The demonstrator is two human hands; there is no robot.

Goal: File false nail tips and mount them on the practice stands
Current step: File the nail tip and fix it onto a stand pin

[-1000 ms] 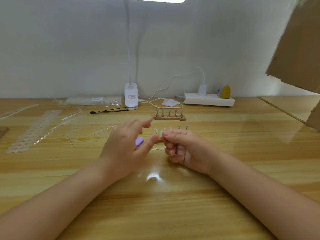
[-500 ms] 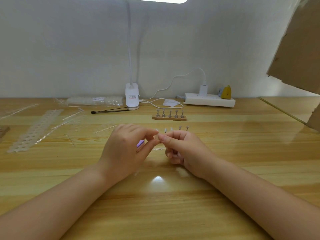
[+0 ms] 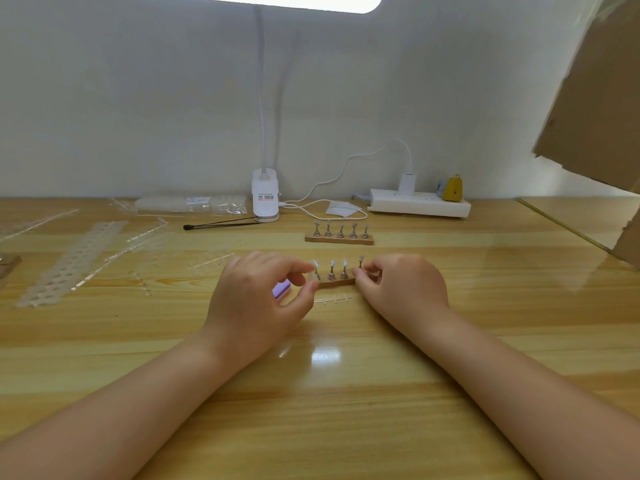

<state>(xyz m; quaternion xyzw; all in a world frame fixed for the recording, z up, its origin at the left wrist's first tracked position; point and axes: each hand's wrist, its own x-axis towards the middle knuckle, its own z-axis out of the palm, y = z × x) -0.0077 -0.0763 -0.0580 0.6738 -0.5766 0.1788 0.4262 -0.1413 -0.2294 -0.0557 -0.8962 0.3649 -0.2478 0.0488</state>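
Observation:
The near practice stand is a small wooden bar with metal pegs, three of them capped by white nail tips. My left hand pinches a nail tip between thumb and index finger at the leftmost peg. My right hand has its fingers curled around the stand's right end, beside the peg there. A purple file block lies partly hidden under my left hand. A second stand with bare pegs sits farther back.
Empty plastic sprue strips lie at the left, with a short piece in front of the near stand. At the back are a bag of tips, a black tool, a lamp base and a power strip. Cardboard hangs at the right.
My hands were together in front of the near stand, fingertips meeting over a nail tip. They have now parted, the left to the leftmost peg and the right to the stand's right end.

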